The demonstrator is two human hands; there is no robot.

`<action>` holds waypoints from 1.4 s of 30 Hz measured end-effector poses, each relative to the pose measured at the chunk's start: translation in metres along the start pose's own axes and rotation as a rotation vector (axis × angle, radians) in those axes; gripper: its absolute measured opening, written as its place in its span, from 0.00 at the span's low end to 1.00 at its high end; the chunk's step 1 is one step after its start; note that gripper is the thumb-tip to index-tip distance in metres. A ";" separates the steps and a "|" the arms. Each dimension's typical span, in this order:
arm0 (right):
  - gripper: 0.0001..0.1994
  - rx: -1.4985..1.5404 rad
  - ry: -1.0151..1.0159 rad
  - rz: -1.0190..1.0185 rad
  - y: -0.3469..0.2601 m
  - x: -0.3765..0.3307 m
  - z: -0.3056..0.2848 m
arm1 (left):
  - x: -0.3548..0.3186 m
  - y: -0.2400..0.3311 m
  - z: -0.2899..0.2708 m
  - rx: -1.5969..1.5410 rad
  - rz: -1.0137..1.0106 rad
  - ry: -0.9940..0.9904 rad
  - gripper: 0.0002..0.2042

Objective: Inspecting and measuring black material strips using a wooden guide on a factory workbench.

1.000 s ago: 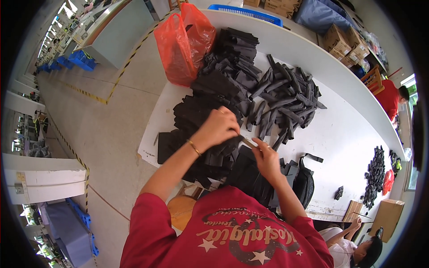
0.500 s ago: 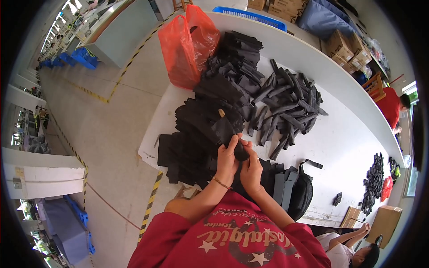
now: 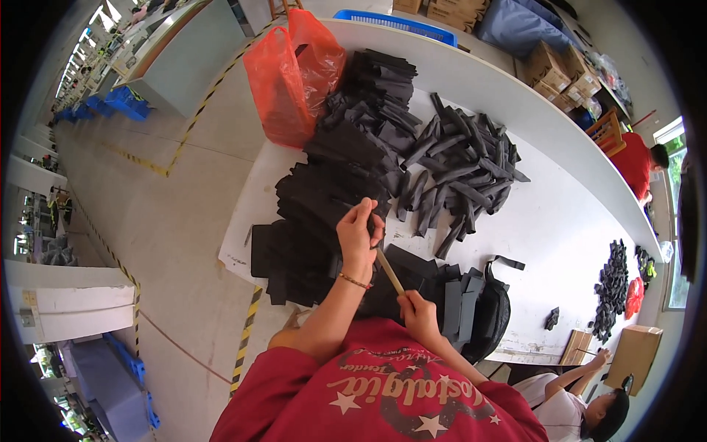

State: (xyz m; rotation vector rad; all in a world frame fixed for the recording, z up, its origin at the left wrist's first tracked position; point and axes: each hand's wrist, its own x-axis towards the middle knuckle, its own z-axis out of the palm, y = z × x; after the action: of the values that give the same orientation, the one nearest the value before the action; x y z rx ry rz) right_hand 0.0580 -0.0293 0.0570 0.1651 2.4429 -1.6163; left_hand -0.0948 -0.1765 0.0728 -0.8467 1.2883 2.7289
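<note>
My left hand [image 3: 359, 234] is closed around a dark piece of black fabric, mostly hidden by the fingers, over the pile of flat black fabric pieces [image 3: 324, 188]. A thin tan stick [image 3: 389, 271] slants from below that hand down to my right hand [image 3: 420, 317], whose fingers are closed on its lower end. The stick's upper end meets the left hand's grip; whether it sits inside the fabric I cannot tell. Beyond the hands, to the right, lies a heap of narrow rolled black fabric tubes [image 3: 468, 169].
A red plastic bag [image 3: 283, 92] stands at the table's far left. A black bag with a strap [image 3: 492, 317] and grey flat pieces [image 3: 462, 302] lie near my right arm. A raised white board [image 3: 515, 88] edges the table's far side. Another person [image 3: 589, 405] sits at lower right.
My right hand has drawn down toward me, apart from the left, and a length of stick now shows between them. The left hand has shifted slightly up and left.
</note>
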 end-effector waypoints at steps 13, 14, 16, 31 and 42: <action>0.14 -0.214 0.103 -0.059 0.003 -0.049 -0.056 | 0.005 -0.019 0.009 -0.195 -0.175 -0.123 0.14; 0.16 -0.100 0.170 -0.083 -0.004 -0.031 -0.042 | 0.001 -0.023 0.011 -0.191 -0.167 -0.079 0.14; 0.18 0.188 0.295 -0.193 -0.010 0.010 -0.020 | -0.006 -0.031 0.014 -0.179 -0.169 -0.058 0.13; 0.06 0.129 0.354 -0.411 -0.032 0.105 -0.053 | -0.060 -0.040 -0.002 0.604 -0.206 -0.745 0.16; 0.21 -0.137 0.545 -0.178 -0.015 0.171 -0.121 | -0.009 0.047 -0.028 1.415 0.942 -0.599 0.03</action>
State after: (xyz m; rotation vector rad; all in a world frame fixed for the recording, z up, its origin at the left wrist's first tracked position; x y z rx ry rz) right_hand -0.1252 0.0720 0.0764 0.4275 3.0419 -1.6318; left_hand -0.0850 -0.2262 0.0964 0.7624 2.9859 1.1904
